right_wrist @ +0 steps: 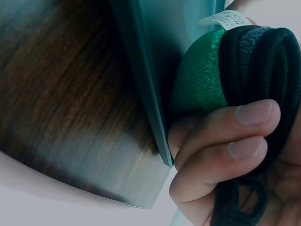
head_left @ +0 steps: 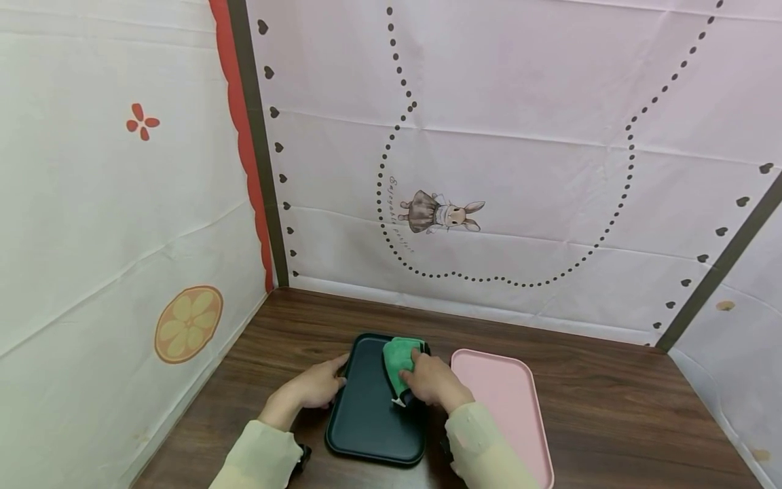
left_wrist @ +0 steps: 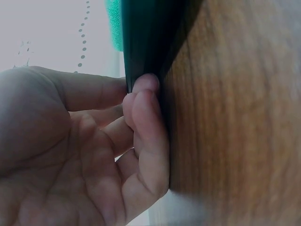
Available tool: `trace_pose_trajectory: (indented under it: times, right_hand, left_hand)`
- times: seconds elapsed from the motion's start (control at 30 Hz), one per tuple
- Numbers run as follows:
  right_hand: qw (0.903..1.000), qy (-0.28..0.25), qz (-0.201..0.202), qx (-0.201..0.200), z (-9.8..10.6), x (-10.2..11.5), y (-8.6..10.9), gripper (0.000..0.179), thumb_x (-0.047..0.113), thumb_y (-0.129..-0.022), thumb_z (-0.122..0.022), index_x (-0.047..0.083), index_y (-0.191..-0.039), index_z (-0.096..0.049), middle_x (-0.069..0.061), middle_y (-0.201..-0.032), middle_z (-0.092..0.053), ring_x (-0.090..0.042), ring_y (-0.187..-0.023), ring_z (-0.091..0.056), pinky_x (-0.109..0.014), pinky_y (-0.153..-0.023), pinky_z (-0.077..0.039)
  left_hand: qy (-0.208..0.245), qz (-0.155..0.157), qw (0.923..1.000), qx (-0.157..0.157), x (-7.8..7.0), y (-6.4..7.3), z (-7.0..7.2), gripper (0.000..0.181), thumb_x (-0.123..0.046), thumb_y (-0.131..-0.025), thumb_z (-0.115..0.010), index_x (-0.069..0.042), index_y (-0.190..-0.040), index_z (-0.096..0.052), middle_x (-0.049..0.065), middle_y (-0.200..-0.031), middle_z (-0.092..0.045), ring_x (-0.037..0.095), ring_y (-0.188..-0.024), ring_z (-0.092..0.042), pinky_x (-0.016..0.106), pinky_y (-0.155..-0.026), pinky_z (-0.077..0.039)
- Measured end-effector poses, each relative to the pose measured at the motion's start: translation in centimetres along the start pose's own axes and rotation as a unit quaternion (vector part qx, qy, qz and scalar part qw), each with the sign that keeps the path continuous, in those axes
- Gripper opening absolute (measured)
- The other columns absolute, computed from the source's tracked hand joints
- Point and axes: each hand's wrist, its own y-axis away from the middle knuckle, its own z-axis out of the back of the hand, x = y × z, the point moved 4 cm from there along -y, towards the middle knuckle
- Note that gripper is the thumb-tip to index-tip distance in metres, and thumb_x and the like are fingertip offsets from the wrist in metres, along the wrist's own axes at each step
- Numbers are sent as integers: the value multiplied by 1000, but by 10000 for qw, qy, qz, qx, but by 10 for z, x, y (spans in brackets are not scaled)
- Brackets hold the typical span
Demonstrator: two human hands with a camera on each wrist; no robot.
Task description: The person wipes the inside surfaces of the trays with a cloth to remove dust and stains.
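Observation:
On the wooden table lies a dark teal rectangular tray (head_left: 374, 415). My left hand (head_left: 313, 388) pinches its left edge; in the left wrist view the thumb is at the rim (left_wrist: 126, 61) and the fingertips (left_wrist: 146, 84) curl under it. Over the upper right part of the tray, my right hand (head_left: 432, 382) grips a folded green towel (head_left: 398, 358) with dark edging. The right wrist view shows fingers curled round the folded layers, a white tag (right_wrist: 228, 20) sticking out and a dark hanging loop (right_wrist: 240, 212) below the fingers.
A pink tray (head_left: 497, 390) lies right of the dark tray, partly covered by my right sleeve (head_left: 482, 435). Printed cloth walls (head_left: 519, 204) rise behind the table (head_left: 611, 407) and on both sides.

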Motion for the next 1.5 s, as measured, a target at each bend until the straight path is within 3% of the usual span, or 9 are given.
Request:
trace_pose_trajectory:
  times: [0.23,0.4,0.57,0.67,0.73,1.07,1.37,1.5]
  right_hand:
    - [9999,-74,-80,-36,1,0,-3,68,33,-106,-58,0,-161,-34,-15,-85,-66,-18,-49,-58,-33,-52,-48]
    - [9999,44,54,-110,1,1,-4,67,32,-106,-59,-1,-159,-36,-20,-96,-70,-21,-56,-61,-38,-63,-51]
    - [9996,171,96,-191,-1,2,-5,67,34,-106,-59,-2,-159,-37,-29,-132,-65,-31,-93,-69,-47,-87,-54]
    - [9995,204,101,-238,-2,3,-6,68,34,-106,-59,-3,-158,-37,-30,-141,-60,-38,-115,-66,-52,-96,-53]
    - [9994,215,91,-249,-3,3,-6,67,34,-106,-59,-3,-158,-37,-30,-143,-59,-39,-121,-64,-53,-99,-52]
    - [9991,329,44,-282,-6,8,-8,68,35,-106,-58,-3,-158,-37,-28,-140,-62,-35,-111,-66,-51,-96,-53]
    - [9973,596,-145,-397,-11,18,-10,69,36,-105,-59,-3,-158,-37,-28,-122,-70,-31,-90,-68,-46,-76,-55]
    - [9961,739,-307,-385,-13,20,-12,71,39,-105,-58,0,-160,-36,-27,-123,-70,-33,-95,-70,-47,-75,-55]
  left_hand:
    - [-54,-15,10000,5,0,-1,0,58,-11,-108,-51,-9,-163,-33,9,-70,-58,20,-62,-55,33,-58,-48]
    - [-59,-14,10000,16,1,-1,0,58,-11,-108,-50,-9,-163,-33,9,-71,-59,20,-62,-55,33,-58,-49]
    - [-81,10,10000,18,0,-1,0,58,-11,-108,-50,-9,-163,-32,9,-72,-58,20,-63,-56,33,-59,-49]
    - [-103,26,9999,13,0,-1,0,58,-11,-108,-50,-8,-163,-32,9,-72,-58,20,-63,-56,33,-59,-49]
    - [-117,28,9999,10,0,-1,0,58,-11,-108,-50,-9,-163,-32,9,-71,-58,20,-62,-55,33,-58,-49]
    - [-158,13,9999,61,-1,-2,0,58,-12,-109,-49,-10,-164,-31,9,-70,-58,20,-61,-55,34,-58,-48]
    - [-226,20,9997,61,-1,-3,0,58,-12,-109,-49,-8,-164,-30,9,-66,-58,20,-57,-53,33,-56,-46]
    - [-235,-5,9997,63,-2,-3,0,58,-12,-108,-49,-8,-164,-31,8,-66,-58,19,-57,-54,33,-56,-46]
